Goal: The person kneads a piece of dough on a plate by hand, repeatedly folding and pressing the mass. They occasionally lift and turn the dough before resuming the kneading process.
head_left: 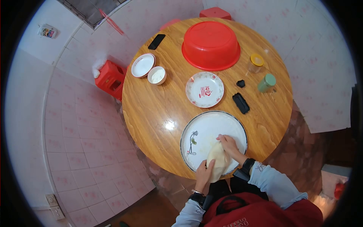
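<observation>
A pale, elongated piece of dough [217, 160] hangs over the near edge of a large white tray [200, 126] with a dark rim. My left hand [204, 174] grips the dough's lower left side, with the thumb on top. On its upper right side, my right hand [230, 146] is wrapped round the dough, fingers bent over it. The undersides of both hands and of the dough are hidden.
Beyond the tray are a patterned plate [204, 89], a black case [241, 103] and an upturned red basin [211, 45]. A green-lidded jar [266, 83] and yellow-lidded jar [256, 62] stand right; a bowl of white powder [157, 75], stacked plates [143, 65] and phone [156, 41] lie left.
</observation>
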`<state>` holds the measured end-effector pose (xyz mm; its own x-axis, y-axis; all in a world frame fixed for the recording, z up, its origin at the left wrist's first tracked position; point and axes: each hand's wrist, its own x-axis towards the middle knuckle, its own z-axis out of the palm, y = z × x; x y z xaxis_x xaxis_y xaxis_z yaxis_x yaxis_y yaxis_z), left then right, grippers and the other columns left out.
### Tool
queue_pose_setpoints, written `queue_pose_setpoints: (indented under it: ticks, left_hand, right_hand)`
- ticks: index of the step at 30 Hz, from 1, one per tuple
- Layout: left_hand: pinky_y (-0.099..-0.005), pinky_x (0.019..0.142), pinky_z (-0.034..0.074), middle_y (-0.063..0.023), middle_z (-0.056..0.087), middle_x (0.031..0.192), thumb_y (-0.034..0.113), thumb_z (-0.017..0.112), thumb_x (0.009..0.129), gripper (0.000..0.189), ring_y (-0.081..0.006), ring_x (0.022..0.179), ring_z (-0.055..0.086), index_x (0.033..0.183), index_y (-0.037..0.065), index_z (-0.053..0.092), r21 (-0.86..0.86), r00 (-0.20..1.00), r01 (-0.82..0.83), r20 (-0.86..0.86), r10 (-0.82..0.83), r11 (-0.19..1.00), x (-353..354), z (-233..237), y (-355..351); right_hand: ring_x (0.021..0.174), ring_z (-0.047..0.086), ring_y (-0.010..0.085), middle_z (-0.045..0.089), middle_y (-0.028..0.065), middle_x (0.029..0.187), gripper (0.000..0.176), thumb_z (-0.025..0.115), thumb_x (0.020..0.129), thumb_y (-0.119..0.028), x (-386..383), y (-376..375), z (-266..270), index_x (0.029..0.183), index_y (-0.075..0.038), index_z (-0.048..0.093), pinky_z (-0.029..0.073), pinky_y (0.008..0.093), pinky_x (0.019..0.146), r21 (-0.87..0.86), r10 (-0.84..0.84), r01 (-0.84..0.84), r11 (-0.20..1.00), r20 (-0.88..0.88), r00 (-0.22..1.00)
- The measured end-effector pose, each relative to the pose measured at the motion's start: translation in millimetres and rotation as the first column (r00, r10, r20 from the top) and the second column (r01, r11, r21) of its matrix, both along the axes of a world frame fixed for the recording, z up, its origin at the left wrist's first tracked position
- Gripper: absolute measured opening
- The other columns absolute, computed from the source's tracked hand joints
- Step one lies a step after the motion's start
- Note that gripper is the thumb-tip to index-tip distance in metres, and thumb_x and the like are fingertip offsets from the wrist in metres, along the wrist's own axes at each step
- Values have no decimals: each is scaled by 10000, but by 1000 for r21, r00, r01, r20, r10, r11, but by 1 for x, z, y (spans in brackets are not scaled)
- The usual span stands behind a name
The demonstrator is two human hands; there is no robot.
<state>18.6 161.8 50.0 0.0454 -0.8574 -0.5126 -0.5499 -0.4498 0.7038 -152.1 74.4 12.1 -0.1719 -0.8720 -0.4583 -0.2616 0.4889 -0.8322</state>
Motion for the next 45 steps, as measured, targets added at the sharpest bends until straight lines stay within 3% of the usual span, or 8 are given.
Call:
queue_pose_setpoints:
  ticks: [4, 8, 10, 18, 23, 26, 31, 45]
  left_hand:
    - [-332, 701, 481, -118, 645, 837, 433, 544, 979, 491, -215, 723, 596, 1163, -16, 617, 5, 870, -268, -428, 244, 963, -10, -20, 1]
    - [-371, 862, 459, -223, 640, 1075, 351, 539, 989, 417, -314, 941, 600, 1174, -17, 608, 41, 944, -234, -228, 238, 971, -13, -38, -25]
    - [-408, 905, 438, -229, 621, 1102, 310, 497, 1005, 385, -335, 1008, 578, 1187, -11, 606, -440, 965, -225, 25, 262, 869, -12, -38, -30]
    - [-402, 873, 444, -210, 627, 1054, 334, 443, 1019, 418, -341, 969, 586, 1160, -24, 606, -354, 963, -270, -105, 249, 895, 3, -52, -110]
    - [-329, 785, 453, -164, 658, 917, 376, 363, 1043, 481, -246, 855, 610, 1172, -15, 610, -171, 939, -321, -188, 289, 931, -9, -28, -125]
    - [-442, 874, 429, -215, 625, 985, 282, 433, 1022, 363, -366, 938, 588, 1127, -18, 608, -187, 911, -342, -307, 276, 921, -29, 35, -99]
    - [-403, 861, 387, -120, 605, 941, 180, 494, 974, 298, -285, 910, 573, 1201, 25, 609, -667, 993, -52, 45, 111, 743, -39, 32, -42]
    - [-384, 859, 313, -62, 609, 1018, 162, 501, 956, 352, -217, 978, 554, 1297, 88, 548, -564, 958, 146, 285, 26, 813, -10, -40, -92]
  right_hand:
    - [932, 643, 314, 686, 185, 958, 452, 468, 974, -389, 14, -44, 33, 920, -28, 735, 471, 396, 862, -99, 227, -232, 968, -61, 972]
    - [974, 628, 368, 673, 221, 1009, 461, 451, 972, -408, 19, -76, -32, 919, -45, 731, 463, 448, 888, -254, 392, -489, 834, -351, 850]
    - [963, 630, 379, 678, 218, 995, 459, 440, 977, -400, 15, -83, -7, 922, -42, 721, 465, 460, 879, -238, 400, -473, 849, -296, 867]
    - [940, 653, 398, 703, 195, 924, 483, 354, 1002, -377, 23, -96, -13, 907, -54, 699, 483, 495, 834, -49, 538, -602, 797, -397, 744]
    - [924, 652, 392, 704, 178, 902, 535, 344, 999, -445, 26, -83, 17, 839, -73, 694, 476, 490, 827, -35, 355, -369, 929, -202, 913]
    - [862, 632, 378, 677, 163, 844, 447, 377, 1003, -395, 30, -50, 67, 863, -74, 656, 473, 476, 786, -121, 226, -244, 962, -143, 964]
    - [766, 532, 317, 571, 101, 828, 92, 564, 880, -163, 32, 18, 84, 896, -77, 594, 419, 452, 707, -628, 171, -406, 663, -401, 900]
    - [768, 512, 347, 535, 144, 836, 66, 544, 915, -83, 55, -37, 16, 958, -34, 531, 413, 440, 716, -546, 274, -511, 664, -458, 846]
